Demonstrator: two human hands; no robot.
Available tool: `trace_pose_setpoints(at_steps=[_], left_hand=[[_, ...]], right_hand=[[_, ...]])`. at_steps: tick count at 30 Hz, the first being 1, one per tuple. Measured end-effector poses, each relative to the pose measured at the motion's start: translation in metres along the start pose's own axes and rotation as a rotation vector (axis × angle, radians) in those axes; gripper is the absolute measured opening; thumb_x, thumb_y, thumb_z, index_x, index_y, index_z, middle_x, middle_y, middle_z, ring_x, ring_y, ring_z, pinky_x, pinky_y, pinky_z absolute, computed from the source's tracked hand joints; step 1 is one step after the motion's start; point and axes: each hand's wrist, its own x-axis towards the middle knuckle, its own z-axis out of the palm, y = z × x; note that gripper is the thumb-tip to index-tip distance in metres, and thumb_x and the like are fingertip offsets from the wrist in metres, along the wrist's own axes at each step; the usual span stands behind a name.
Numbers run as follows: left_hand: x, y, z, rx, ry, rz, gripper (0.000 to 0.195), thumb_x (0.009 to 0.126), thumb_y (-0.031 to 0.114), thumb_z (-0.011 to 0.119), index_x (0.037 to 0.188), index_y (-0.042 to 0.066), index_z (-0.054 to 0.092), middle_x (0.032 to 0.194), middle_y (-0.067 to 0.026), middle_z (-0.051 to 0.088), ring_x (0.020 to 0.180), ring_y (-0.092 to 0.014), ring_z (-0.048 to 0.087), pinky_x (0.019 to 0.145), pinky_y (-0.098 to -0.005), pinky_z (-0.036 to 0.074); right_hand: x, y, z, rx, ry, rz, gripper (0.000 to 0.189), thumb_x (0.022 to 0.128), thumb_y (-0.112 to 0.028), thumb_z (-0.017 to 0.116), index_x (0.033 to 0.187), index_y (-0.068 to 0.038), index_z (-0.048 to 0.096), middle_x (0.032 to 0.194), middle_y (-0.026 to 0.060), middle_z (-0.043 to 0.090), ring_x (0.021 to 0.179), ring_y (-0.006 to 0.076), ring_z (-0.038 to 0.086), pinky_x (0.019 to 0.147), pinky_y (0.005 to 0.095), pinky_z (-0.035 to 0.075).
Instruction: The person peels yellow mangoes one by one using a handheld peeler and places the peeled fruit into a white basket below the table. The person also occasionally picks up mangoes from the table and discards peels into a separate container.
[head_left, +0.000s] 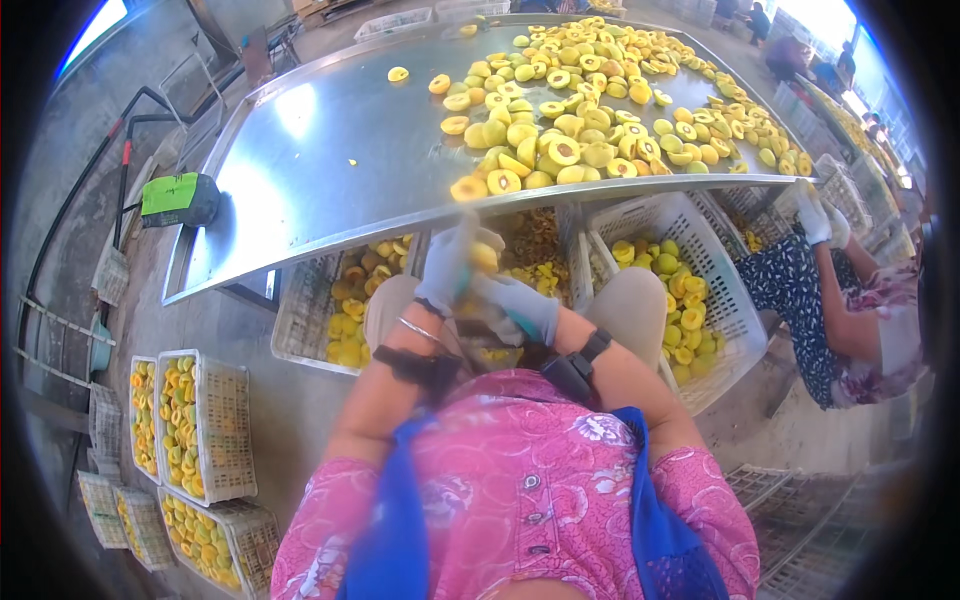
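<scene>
My left hand (444, 264), in a pale work glove, holds a yellow peach half (484, 258) just below the table's near edge. Close beside it, my gloved right hand (519, 300) is closed around a tool with a teal handle (525, 325); blur and the fingers hide its working end. Beyond my hands, a heap of halved yellow peaches (596, 150) lies on the metal table (337, 180), many cut face up with brown pits showing. Under my hands and between my knees, pits and yellow scraps (536, 244) fill a container.
Plastic crates with peach halves stand under the table at left (300, 330) and right (720, 277). More filled crates (225, 427) are stacked on the floor at left. A green-and-black pouch (180, 199) sits on the table's left corner. A gloved co-worker (855, 300) sits at right.
</scene>
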Motion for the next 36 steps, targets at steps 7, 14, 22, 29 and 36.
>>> trace_pose_setpoints(at_steps=[7, 14, 22, 29, 36], left_hand=[[-0.004, -0.003, 0.0, -0.349, -0.119, 0.027, 0.063, 0.097, 0.061, 0.054, 0.096, 0.0, 0.068, 0.087, -0.0135, 0.07, 0.074, -0.024, 0.07, 0.068, -0.0404, 0.063], [0.011, 0.002, -0.054, -0.763, -0.117, 0.083, 0.054, 0.099, 0.054, 0.057, 0.105, 0.002, 0.067, 0.099, -0.0136, 0.071, 0.087, -0.023, 0.07, 0.078, -0.0375, 0.06], [0.035, 0.025, -0.144, 0.936, 0.592, 0.452, 0.043, 0.096, 0.031, 0.058, 0.126, 0.0, 0.065, 0.129, -0.0185, 0.062, 0.118, -0.035, 0.058, 0.107, -0.041, 0.041], [0.136, 0.014, -0.047, 1.224, 0.183, -0.067, 0.082, 0.087, 0.051, 0.066, 0.151, 0.008, 0.039, 0.147, -0.0236, 0.05, 0.137, -0.038, 0.048, 0.112, -0.0396, 0.039], [0.15, 0.016, -0.036, 1.223, 0.104, 0.06, 0.07, 0.083, 0.031, 0.073, 0.143, 0.006, 0.048, 0.126, -0.0208, 0.061, 0.119, -0.037, 0.059, 0.105, -0.0399, 0.046]], right_hand=[[0.017, 0.015, -0.019, 0.632, -0.622, 0.112, 0.036, 0.107, -0.046, 0.044, 0.102, -0.011, 0.054, 0.063, -0.0069, 0.037, 0.038, 0.0029, 0.029, 0.03, 0.0215, 0.021], [0.016, 0.025, -0.038, 0.832, -0.762, 0.081, 0.04, 0.11, -0.041, 0.036, 0.109, -0.007, 0.057, 0.064, -0.007, 0.034, 0.039, 0.0034, 0.028, 0.031, 0.0223, 0.023], [0.046, 0.042, -0.069, 0.96, -0.64, -0.163, 0.048, 0.109, -0.045, 0.035, 0.117, -0.006, 0.062, 0.068, -0.0073, 0.035, 0.045, 0.0057, 0.031, 0.037, 0.024, 0.026], [0.042, 0.038, -0.071, 0.75, -0.35, -0.127, 0.033, 0.108, -0.047, 0.04, 0.103, -0.021, 0.059, 0.064, -0.0084, 0.035, 0.042, 0.0056, 0.029, 0.036, 0.0227, 0.023], [0.027, 0.024, -0.059, 0.52, -0.045, -0.111, 0.039, 0.101, -0.056, 0.052, 0.104, -0.017, 0.057, 0.065, -0.005, 0.044, 0.04, 0.0076, 0.033, 0.035, 0.0244, 0.027]])
